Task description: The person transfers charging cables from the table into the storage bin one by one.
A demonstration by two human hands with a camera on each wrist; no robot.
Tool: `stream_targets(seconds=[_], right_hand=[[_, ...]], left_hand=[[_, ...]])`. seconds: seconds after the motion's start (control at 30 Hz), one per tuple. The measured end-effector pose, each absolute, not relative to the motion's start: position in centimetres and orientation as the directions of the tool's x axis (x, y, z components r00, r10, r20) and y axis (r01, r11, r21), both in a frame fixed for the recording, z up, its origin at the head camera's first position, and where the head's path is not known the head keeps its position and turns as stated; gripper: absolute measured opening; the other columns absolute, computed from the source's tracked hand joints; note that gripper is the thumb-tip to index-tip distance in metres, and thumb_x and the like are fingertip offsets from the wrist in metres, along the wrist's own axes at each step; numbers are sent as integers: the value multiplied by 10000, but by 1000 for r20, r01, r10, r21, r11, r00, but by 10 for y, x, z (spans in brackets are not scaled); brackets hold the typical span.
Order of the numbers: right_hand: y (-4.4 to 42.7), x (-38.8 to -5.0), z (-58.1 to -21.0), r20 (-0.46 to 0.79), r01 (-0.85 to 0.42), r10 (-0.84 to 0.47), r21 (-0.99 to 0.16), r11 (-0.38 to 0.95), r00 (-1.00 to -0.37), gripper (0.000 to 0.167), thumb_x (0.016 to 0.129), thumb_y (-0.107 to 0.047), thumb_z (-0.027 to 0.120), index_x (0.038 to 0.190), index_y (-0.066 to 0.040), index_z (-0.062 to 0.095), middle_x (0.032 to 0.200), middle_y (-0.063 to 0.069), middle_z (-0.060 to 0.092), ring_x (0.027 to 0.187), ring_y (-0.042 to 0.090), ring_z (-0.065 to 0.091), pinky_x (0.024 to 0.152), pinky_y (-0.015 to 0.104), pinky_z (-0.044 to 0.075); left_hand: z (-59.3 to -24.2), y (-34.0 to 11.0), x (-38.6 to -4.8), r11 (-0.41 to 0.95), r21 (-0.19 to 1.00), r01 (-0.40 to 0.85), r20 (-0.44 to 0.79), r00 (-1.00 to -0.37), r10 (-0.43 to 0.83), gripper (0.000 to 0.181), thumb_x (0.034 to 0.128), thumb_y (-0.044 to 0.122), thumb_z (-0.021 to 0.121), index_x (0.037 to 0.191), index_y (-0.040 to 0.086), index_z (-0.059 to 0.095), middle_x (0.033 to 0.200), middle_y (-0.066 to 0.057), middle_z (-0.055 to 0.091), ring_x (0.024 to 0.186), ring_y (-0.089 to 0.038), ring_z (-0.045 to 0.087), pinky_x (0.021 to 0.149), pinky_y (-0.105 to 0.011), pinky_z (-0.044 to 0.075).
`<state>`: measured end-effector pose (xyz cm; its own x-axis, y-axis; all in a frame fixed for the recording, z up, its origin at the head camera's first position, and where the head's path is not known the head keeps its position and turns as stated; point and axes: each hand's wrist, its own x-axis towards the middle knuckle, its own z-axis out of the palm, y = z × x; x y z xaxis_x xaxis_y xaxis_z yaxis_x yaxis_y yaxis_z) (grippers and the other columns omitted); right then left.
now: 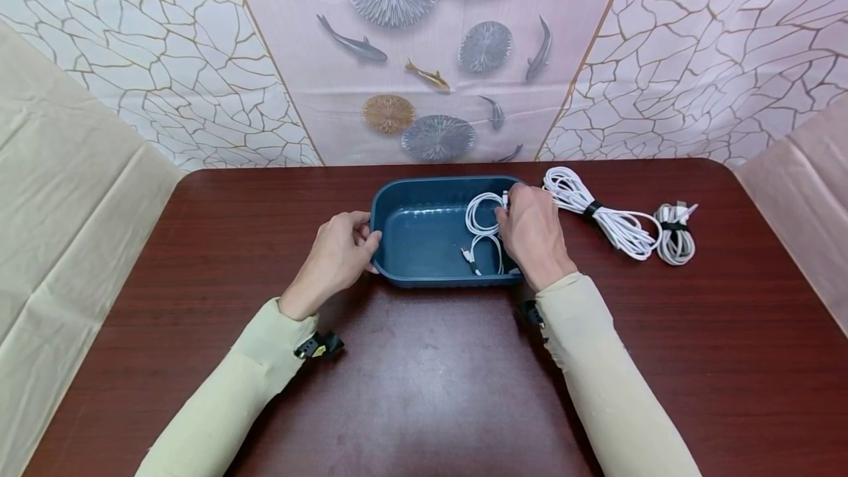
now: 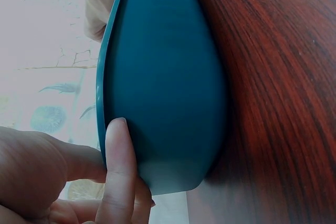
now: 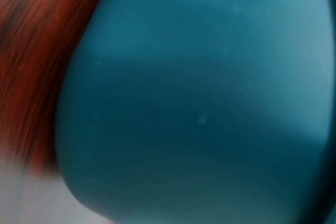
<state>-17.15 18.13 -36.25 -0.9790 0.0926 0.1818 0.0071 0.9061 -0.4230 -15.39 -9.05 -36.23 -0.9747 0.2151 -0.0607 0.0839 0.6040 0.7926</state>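
The left hand (image 1: 341, 247) pinches the bin (image 1: 424, 282) by its left rim, probably to steady it; the right hand (image 1: 532, 230) is at the right end, beside the cable (image 1: 471, 225) inside; whether it grips anything, I cannot tell; tied bundles (image 1: 592, 208) lie on the desk (image 1: 424, 374).

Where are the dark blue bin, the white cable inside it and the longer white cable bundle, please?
Dark blue bin (image 1: 424, 243): head view, on its bare inner floor.
White cable (image 1: 486, 233): head view, where its loops meet.
Longer white cable bundle (image 1: 612, 224): head view, on the strands near its middle.
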Motion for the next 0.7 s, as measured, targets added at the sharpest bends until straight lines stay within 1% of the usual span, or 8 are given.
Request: stream_targets(seconds=[0.13,0.23,0.33,0.43,0.5,0.63,0.7], right_hand=[[180,-172,-364,182,11,98,-426,905,-978,162,929,-89,671,863,54,635,903,284,689,901,465,689,736,543,585],[179,-172,-364,155,31,107,-429,903,-982,170,947,-96,661,965,71,631,959,288,687,930,455,693,772,542,606],[178,-173,-364,123,55,120,-437,898,-985,212,961,-95,643,1087,73,611,1023,282,688,956,429,700,806,531,625],[178,-173,-366,120,61,128,-450,891,-985,236,959,-77,636,1147,52,576,1037,278,689,957,426,704,802,535,629],[178,-173,-368,136,50,125,-453,890,-983,220,953,-61,634,1137,32,558,1009,276,688,939,437,704,778,541,629],[178,-173,-372,194,13,104,-419,908,-975,83,940,-41,611,989,10,567,910,278,682,889,483,698,713,571,612],[178,-174,-373,221,0,94,-392,920,-971,53,934,-40,604,917,4,579,886,283,684,871,500,693,692,586,602]], left_hand=[[-362,-91,-154,601,794,86,-59,-974,218,310,1017,85,599,1285,-72,610,903,-156,604,553,-108,674,568,-259,626],[-363,-92,-154,601,795,86,-60,-974,218,307,1020,88,595,1281,-73,610,903,-154,603,555,-106,677,568,-257,625],[-363,-92,-154,602,795,83,-61,-974,216,305,1022,91,592,1280,-71,610,904,-152,604,557,-106,679,568,-257,624],[-363,-91,-154,602,794,83,-63,-974,217,308,1022,90,592,1284,-71,608,906,-153,605,557,-105,680,568,-258,625],[-363,-91,-154,602,794,84,-63,-974,218,311,1020,85,594,1287,-72,607,908,-155,607,557,-105,678,568,-258,626],[-363,-91,-154,599,796,84,-61,-974,218,309,1019,83,595,1286,-72,607,911,-157,606,557,-106,675,569,-264,629],[-363,-91,-154,599,796,83,-61,-974,217,309,1019,83,595,1286,-72,607,912,-157,604,558,-107,674,573,-272,632]])
